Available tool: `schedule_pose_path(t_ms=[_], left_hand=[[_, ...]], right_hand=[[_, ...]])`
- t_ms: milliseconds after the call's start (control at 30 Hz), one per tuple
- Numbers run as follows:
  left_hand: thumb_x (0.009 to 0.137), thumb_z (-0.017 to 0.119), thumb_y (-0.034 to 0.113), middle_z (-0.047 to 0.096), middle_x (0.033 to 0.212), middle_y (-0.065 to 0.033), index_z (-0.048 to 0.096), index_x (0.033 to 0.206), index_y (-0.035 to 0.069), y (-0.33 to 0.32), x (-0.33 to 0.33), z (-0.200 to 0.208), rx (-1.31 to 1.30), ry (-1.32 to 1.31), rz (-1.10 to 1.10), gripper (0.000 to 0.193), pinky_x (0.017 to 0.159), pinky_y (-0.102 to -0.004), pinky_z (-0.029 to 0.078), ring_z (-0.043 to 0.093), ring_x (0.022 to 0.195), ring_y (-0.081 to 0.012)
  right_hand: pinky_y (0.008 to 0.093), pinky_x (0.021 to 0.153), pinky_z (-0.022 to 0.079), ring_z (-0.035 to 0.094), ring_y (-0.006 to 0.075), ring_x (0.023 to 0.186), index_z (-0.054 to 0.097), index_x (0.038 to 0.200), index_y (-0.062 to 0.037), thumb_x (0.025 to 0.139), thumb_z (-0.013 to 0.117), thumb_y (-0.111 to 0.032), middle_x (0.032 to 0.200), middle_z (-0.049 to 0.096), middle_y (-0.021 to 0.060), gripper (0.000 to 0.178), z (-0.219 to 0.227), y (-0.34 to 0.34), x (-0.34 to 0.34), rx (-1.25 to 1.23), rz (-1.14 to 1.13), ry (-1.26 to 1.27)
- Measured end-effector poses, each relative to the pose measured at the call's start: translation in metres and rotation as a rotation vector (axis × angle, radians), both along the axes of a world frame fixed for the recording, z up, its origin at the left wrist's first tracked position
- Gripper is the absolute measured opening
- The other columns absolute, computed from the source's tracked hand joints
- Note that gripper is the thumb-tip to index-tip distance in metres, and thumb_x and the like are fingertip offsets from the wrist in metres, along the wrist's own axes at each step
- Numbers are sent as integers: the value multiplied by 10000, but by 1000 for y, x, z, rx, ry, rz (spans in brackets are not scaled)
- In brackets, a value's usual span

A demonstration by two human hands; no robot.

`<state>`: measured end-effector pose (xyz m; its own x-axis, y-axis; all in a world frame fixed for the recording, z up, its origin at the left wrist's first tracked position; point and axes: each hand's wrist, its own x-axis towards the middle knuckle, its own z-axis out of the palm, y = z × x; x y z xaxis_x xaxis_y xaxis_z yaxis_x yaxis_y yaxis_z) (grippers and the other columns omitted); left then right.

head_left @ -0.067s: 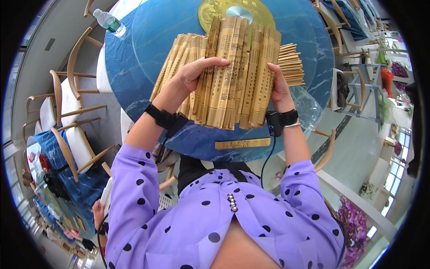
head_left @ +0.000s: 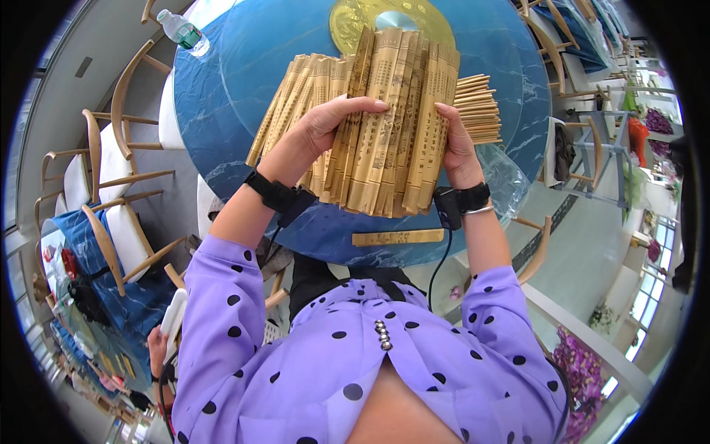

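Note:
Between my two hands is a thick bundle of tan, printed paper chopstick packets (head_left: 388, 159), held upright over the table. My left hand (head_left: 333, 122) grips its left side, with the thumb stretched across the front and the fingers hidden behind. From the right, my right hand (head_left: 459, 148) presses on the edge with its thumb, its other fingers mostly out of sight. More packets (head_left: 290, 100) lie fanned out left of the bundle, partly behind my left hand. A stack of thin wooden sticks (head_left: 481, 111) shows beyond my right hand. One single packet (head_left: 398, 237) lies flat near the table's front edge.
The round table (head_left: 229, 140) has a blue marbled cover and a gold disc (head_left: 344, 26) at its centre. A plastic bottle (head_left: 185, 33) stands far left. Clear plastic film (head_left: 503, 177) lies at the right. Wooden chairs (head_left: 122, 111) surround the table; another person's hand (head_left: 157, 348) shows lower left.
The bundle's right side has been pushed slightly inward by my right hand, so the packets sit closer together. My left thumb has slid a little to the right across the front.

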<state>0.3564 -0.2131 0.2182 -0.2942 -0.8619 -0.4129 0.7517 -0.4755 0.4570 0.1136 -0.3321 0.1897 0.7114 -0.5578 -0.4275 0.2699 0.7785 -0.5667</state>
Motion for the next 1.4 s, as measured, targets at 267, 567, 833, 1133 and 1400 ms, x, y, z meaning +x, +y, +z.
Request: schedule_pose_path(t_ms=[267, 567, 833, 1133, 1400], left_hand=[[853, 715, 104, 675, 1219, -188, 522, 1356, -68, 166, -18, 43, -43, -20, 391, 566, 927, -372, 590, 706, 1053, -245], [851, 762, 151, 657, 1234, -129, 518, 1358, -28, 417, -68, 51, -42, 66, 1014, 590, 954, -334, 559, 671, 1086, -192], [845, 749, 132, 648, 1247, -131, 511, 1367, -23, 531, -124, 55, -53, 35, 1393, 594, 974, -343, 540, 660, 1102, -200], [837, 759, 147, 630, 1255, -118, 509, 1366, -18, 551, -164, 45, -71, 83, 1622, 608, 980, -345, 523, 635, 1119, -201], [867, 716, 110, 657, 1204, -94, 546, 1325, 16, 641, -264, -12, 316, 154, 2229, 498, 939, -343, 563, 663, 1074, -207]], right_hand=[[353, 962, 549, 653, 220, 1127, 514, 1374, -3, 892, 716, -191, 1262, 650, 117, 555, 70, 132, 63, -23, 238, 90], [379, 1009, 518, 632, 244, 1177, 489, 1412, -1, 937, 659, -253, 1313, 630, 134, 564, 62, 319, 133, 32, 894, 100], [404, 1007, 524, 644, 270, 1155, 472, 1421, 11, 925, 652, -298, 1306, 632, 167, 611, 53, 420, 154, 42, 1273, 221], [391, 983, 540, 661, 254, 1126, 495, 1394, 22, 927, 643, -262, 1287, 643, 175, 566, 72, 460, 162, -105, 1484, 295], [341, 850, 577, 703, 204, 938, 604, 1238, 26, 832, 772, -262, 1137, 698, 130, 526, 44, 663, 181, -293, 2241, 111]])
